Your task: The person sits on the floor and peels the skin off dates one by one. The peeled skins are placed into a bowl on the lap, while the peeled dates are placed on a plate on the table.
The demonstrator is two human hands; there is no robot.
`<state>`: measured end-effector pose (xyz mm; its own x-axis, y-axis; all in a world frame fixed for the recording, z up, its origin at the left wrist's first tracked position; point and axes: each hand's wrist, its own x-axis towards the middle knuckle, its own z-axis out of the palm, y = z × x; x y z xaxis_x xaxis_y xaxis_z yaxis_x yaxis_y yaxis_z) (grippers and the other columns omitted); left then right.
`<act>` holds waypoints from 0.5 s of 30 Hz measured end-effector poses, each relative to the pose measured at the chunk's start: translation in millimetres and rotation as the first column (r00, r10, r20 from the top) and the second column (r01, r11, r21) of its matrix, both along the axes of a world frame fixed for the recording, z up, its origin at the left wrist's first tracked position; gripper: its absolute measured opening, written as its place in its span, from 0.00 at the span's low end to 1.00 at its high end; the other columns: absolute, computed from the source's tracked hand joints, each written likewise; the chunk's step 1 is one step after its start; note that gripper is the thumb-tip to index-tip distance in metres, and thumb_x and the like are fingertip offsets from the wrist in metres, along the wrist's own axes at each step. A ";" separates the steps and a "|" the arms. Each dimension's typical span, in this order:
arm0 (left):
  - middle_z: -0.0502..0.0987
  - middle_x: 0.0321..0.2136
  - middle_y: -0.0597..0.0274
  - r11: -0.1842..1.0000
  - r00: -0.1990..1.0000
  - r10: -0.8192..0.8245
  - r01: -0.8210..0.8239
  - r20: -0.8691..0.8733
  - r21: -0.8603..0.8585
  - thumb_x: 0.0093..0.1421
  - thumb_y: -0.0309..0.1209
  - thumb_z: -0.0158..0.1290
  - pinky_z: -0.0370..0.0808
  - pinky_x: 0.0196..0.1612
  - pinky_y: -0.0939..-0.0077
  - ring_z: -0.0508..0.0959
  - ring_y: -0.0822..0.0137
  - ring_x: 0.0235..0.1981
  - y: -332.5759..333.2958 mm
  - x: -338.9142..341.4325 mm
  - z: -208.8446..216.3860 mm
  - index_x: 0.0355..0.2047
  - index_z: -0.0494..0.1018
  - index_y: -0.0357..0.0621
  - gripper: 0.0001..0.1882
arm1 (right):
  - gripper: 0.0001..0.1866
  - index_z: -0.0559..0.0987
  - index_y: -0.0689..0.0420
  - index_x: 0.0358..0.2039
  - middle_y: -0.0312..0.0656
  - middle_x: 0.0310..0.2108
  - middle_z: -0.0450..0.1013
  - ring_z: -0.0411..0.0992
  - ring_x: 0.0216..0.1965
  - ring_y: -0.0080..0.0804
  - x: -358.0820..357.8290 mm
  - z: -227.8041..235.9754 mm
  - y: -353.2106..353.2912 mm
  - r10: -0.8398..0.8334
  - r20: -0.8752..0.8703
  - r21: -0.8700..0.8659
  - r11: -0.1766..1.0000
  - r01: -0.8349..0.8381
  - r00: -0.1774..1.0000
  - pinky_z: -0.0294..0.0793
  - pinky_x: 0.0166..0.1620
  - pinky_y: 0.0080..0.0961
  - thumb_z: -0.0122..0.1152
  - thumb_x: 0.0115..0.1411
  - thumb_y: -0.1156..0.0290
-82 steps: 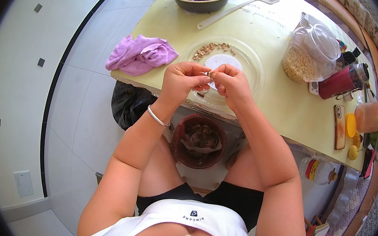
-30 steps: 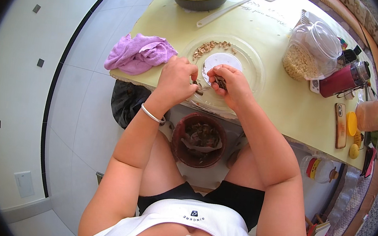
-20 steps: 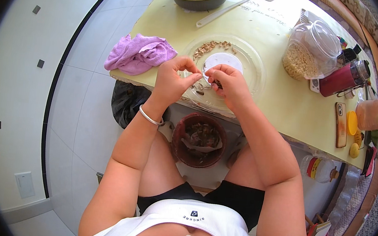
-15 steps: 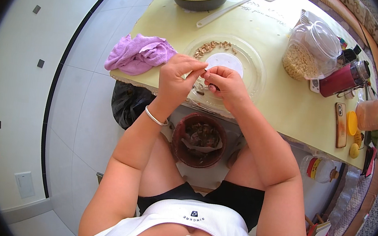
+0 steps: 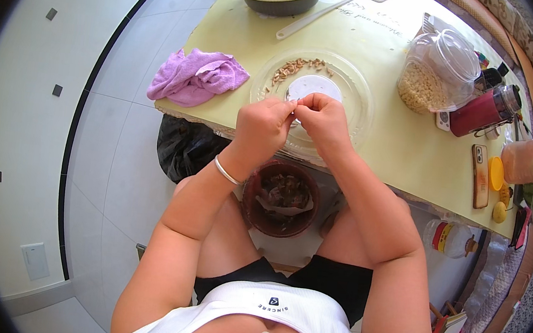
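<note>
Both of my hands meet over the near part of a clear round plate (image 5: 364,115). My left hand (image 5: 261,126) is closed, thumb and fingers pinched at a tiny dark seed. My right hand (image 5: 325,122) pinches at the same spot, its fingertips touching those of the left. The seed is mostly hidden between the fingertips. Pale tan kernels (image 5: 287,70) lie in a curved row along the plate's far left. A white disc (image 5: 317,87) shows at the plate's middle, partly behind my hands.
A purple cloth (image 5: 198,78) lies left. Behind are a basket (image 5: 280,5) of dark round fruit and a fly swatter (image 5: 317,19). On the right stand a clear tub (image 5: 421,85), a dark red flask (image 5: 483,114) and a phone (image 5: 480,176). A waste bin (image 5: 251,201) sits between my knees.
My left hand has turned and shifted right and slightly nearer, its fingers curling in. The right fingers have closed against it, and the dark seed seen in them is now mostly covered.
</note>
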<state>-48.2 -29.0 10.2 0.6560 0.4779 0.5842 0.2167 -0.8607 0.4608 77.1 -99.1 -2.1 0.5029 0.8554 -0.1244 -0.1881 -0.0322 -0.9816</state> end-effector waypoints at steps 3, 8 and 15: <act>0.77 0.23 0.52 1.000 0.999 -0.008 0.008 0.034 0.005 0.48 0.18 0.59 0.72 0.26 0.70 0.77 0.58 0.22 -5.0 0.5 3.6 0.32 0.79 0.40 0.09 | 0.07 0.75 0.63 0.22 0.35 0.22 0.72 0.66 0.24 0.17 0.8 2.2 0.1 0.012 0.094 -0.003 1.000 -0.011 0.996 0.65 0.28 0.17 0.62 0.51 0.74; 0.80 0.25 0.55 0.902 0.994 -0.011 0.057 0.108 -0.428 0.52 0.18 0.58 0.75 0.28 0.78 0.79 0.67 0.24 -1.8 -2.5 2.6 0.36 0.79 0.36 0.10 | 0.04 0.73 0.60 0.21 0.33 0.19 0.69 0.62 0.20 0.16 8.2 -1.0 1.1 0.103 -0.192 0.012 0.995 -0.102 0.976 0.59 0.23 0.15 0.59 0.50 0.76; 0.81 0.28 0.57 0.445 0.941 -0.059 0.323 0.333 -0.835 0.54 0.17 0.56 0.77 0.29 0.82 0.80 0.72 0.26 15.7 -5.2 4.5 0.38 0.78 0.33 0.10 | 0.02 0.73 0.59 0.23 0.33 0.20 0.68 0.59 0.17 0.15 12.1 3.7 0.8 0.136 -0.409 0.048 0.991 -0.127 0.902 0.53 0.20 0.13 0.58 0.49 0.78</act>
